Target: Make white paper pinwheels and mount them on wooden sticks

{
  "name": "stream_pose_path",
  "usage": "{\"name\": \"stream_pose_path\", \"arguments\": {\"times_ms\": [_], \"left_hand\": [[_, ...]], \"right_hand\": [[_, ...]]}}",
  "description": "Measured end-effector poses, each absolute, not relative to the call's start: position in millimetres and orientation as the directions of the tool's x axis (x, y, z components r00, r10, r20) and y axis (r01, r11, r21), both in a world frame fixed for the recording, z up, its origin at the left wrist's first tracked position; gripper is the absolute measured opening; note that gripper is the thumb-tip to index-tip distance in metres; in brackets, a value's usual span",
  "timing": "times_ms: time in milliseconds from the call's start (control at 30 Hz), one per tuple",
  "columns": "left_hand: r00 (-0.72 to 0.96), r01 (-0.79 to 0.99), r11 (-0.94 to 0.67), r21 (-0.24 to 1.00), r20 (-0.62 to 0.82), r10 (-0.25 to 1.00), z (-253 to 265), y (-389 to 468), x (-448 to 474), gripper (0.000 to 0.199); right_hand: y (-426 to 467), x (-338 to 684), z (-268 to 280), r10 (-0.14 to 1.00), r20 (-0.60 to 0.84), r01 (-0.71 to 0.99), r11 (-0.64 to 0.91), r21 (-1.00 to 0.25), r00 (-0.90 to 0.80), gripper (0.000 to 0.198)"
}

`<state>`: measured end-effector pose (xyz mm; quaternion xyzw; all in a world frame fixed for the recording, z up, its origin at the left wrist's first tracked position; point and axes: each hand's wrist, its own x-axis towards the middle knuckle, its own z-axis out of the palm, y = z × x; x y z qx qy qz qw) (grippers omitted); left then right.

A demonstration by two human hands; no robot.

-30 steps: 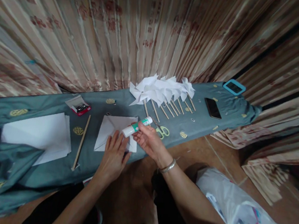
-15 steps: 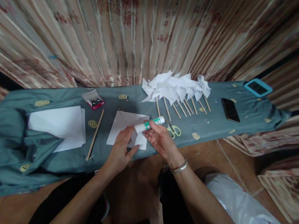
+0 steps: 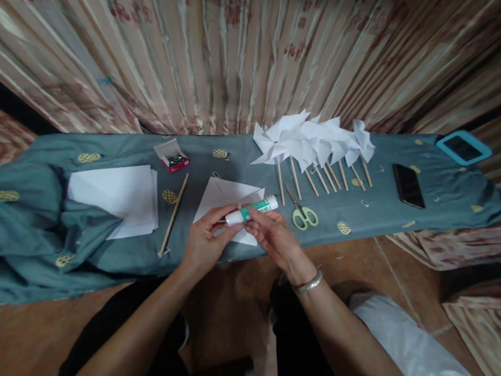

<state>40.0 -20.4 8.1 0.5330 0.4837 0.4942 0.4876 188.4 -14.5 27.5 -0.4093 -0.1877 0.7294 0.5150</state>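
A white and green glue stick (image 3: 246, 213) is held between my two hands, lying nearly level above a square white sheet of paper (image 3: 214, 195). My left hand (image 3: 208, 237) closes its thumb and fingers on the left, white end. On the middle and right part, my right hand (image 3: 275, 233) grips with thumb and fingers. Green-handled scissors (image 3: 305, 217) lie just right of the paper. To its left rests a thin wooden stick (image 3: 174, 214). My hands hide part of the sheet.
White paper pinwheels (image 3: 317, 141) on sticks lie in a row at the back. A stack of white paper (image 3: 112, 193) and a small red box of pins (image 3: 172, 156) are left. A phone (image 3: 409, 185) and a blue-framed device (image 3: 464, 148) lie right, on the green cloth (image 3: 364, 225).
My left hand has come up and closed on the left end of the glue stick. My right hand still holds it. The whole view has shifted a little.
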Motion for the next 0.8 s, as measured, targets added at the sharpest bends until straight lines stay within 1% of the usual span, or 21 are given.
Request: {"name": "stream_pose_path", "arguments": {"times_ms": [100, 233, 467, 800], "left_hand": [[0.038, 0.049, -0.108, 0.993, 0.106, 0.994, 8.8, -19.2, 38.2, 0.03], [0.036, 0.058, -0.131, 0.99, 0.129, 0.991, 9.0, -19.5, 37.5, 0.029], [0.034, 0.072, -0.11, 0.991, 0.108, 0.994, 7.3, -20.3, 37.1, 0.029], [0.034, 0.076, -0.081, 0.994, 0.079, 0.996, 8.4, -22.0, 36.4, 0.031]], "right_hand": [[-15.8, 187.1, 27.5, 0.913, -0.381, -0.597, -0.387, -0.702, -0.144, 0.028], [-16.7, 186.4, 29.0, 0.919, -0.365, -0.581, -0.38, -0.72, -0.149, 0.026], [-17.4, 188.3, 28.7, 0.927, -0.357, -0.556, -0.356, -0.751, -0.113, 0.026], [-16.4, 190.1, 29.7, 0.914, -0.398, -0.567, -0.37, -0.736, -0.08, 0.028]]}}
